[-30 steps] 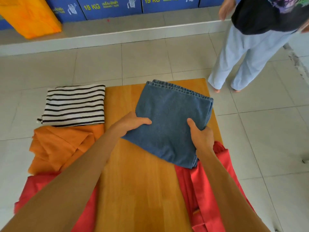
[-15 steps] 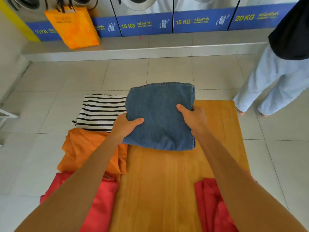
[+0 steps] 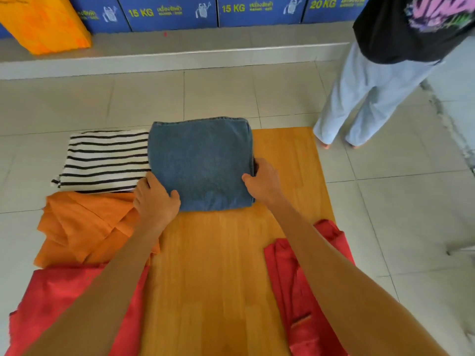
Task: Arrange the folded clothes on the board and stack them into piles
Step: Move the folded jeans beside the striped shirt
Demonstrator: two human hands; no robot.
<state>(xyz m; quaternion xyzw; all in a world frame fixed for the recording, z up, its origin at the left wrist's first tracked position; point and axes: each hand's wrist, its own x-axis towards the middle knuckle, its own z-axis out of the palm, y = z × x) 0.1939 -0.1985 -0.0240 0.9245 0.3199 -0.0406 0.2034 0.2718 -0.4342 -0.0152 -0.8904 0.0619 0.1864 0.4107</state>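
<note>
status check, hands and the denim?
Left hand and right hand both grip folded denim at far end of board. Striped top abuts its left edge. Path clear.

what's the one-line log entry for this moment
step: placing folded blue denim garment | on: wooden board far end | hands: left, right gripping sides | beside: striped folded shirt
</note>
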